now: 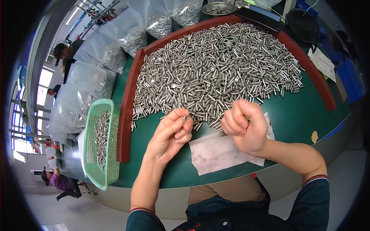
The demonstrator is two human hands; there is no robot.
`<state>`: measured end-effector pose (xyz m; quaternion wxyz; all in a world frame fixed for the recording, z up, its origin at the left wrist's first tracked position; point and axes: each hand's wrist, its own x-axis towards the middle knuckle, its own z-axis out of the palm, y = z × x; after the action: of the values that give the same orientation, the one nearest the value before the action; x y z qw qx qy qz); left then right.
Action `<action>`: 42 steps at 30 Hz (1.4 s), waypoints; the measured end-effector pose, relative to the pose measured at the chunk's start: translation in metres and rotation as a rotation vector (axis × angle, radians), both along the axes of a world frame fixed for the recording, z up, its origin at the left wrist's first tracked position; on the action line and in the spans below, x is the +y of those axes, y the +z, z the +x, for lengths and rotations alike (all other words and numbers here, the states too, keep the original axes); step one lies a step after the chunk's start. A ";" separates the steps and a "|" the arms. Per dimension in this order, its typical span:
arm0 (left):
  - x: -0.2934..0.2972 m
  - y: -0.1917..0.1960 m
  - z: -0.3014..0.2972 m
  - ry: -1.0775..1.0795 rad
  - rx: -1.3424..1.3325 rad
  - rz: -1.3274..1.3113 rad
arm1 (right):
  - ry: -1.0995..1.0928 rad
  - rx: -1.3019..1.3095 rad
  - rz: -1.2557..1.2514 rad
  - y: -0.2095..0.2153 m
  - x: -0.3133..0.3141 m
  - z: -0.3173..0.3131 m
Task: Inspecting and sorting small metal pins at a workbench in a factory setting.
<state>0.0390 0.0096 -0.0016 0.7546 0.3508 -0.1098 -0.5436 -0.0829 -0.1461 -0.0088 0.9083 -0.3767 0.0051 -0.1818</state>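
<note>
A big heap of small shiny metal pins point(216, 69) covers the far part of the green table point(296, 111). In front of its near edge, my left hand point(169, 134) pinches one metal pin point(184, 120) between thumb and fingertips. To its right, my right hand point(246, 127) is curled into a fist with the thumb on top. What lies inside that fist is hidden, though a dark bit shows under its fingers. Below the right hand, a stained white cloth point(212, 154) lies flat near the table's front edge.
A dark red barrier point(129, 100) borders the heap. Left of it stands a green perforated basket point(111, 169) holding pins. Clear bags of pins point(104, 82) line the far left. A metal bowl point(219, 8), a black fan point(303, 25) and papers point(323, 63) are at the back. Other people work at far left.
</note>
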 end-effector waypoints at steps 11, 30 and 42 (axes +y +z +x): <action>-0.011 0.006 -0.025 0.130 -1.645 0.735 | -0.011 0.015 -0.023 0.002 -0.003 0.000; -0.017 -0.005 -0.025 0.022 -2.097 0.642 | -0.007 0.005 0.011 0.006 0.000 -0.002; -0.003 -0.010 -0.019 0.132 -2.086 0.530 | -0.041 -0.014 -0.011 0.008 0.005 -0.003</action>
<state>0.0199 0.0070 -0.0117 0.2168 0.7986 -0.5583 0.0587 -0.0864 -0.1412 -0.0012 0.9024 -0.3801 0.0054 -0.2030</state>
